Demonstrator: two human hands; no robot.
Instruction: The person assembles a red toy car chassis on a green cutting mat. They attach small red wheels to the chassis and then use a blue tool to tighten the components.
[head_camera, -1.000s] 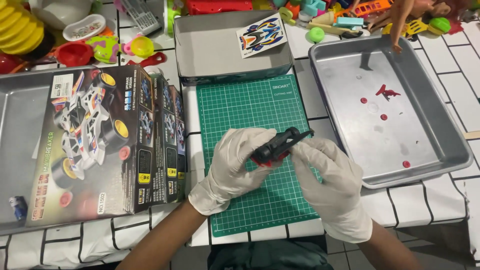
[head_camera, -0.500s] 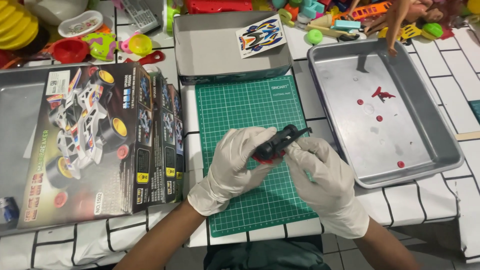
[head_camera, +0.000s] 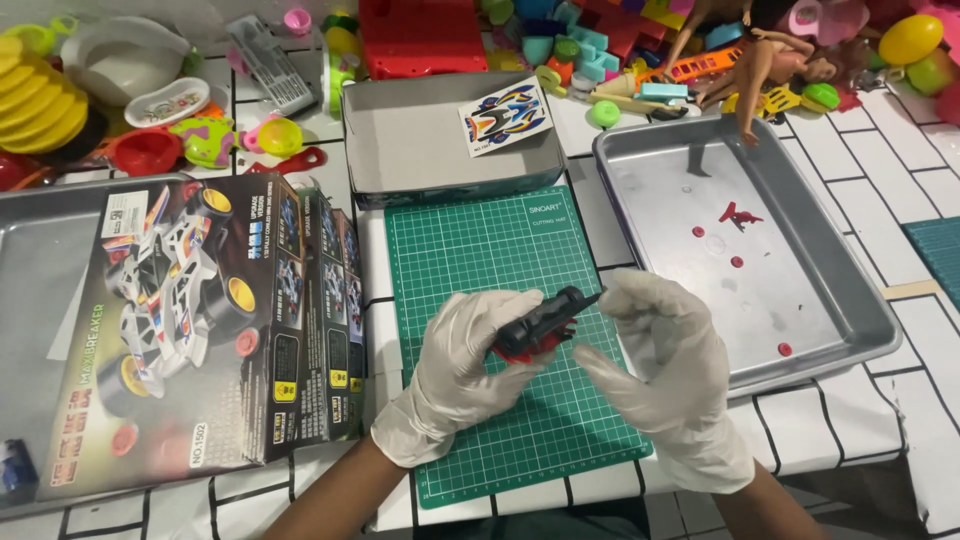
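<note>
Over the green cutting mat (head_camera: 500, 260), both gloved hands met around one small toy car chassis (head_camera: 540, 325). Left hand (head_camera: 462, 372) was closed on the chassis: thumb and curled fingers clamped its lower, nearer end, with the black body sticking up and to the right out of the grip. Right hand (head_camera: 662, 372) was spread, fingers apart; one fingertip reached the far tip of the chassis, though whether it actually touched could not be told. Palm stayed clear of the part.

Chassis: black, elongated, tilted with the far end higher; a red piece showed beneath it, just beside the left thumb. It hung above the mat, not resting on it.

Counts. Hands: two, both in white gloves. Cutting mats: one under the hands, plus a corner of a second at the right edge (head_camera: 938, 255). Metal trays: two; the right tray (head_camera: 850, 260) held one red branched piece (head_camera: 740, 215) and four small red round bits scattered well apart. The left tray (head_camera: 40, 260) carried the printed model car boxes (head_camera: 200, 310), stood side by side, exact number unclear. Grey box lid (head_camera: 420, 150): one, behind the mat, with one sticker sheet (head_camera: 506, 115) lying in it.
</note>
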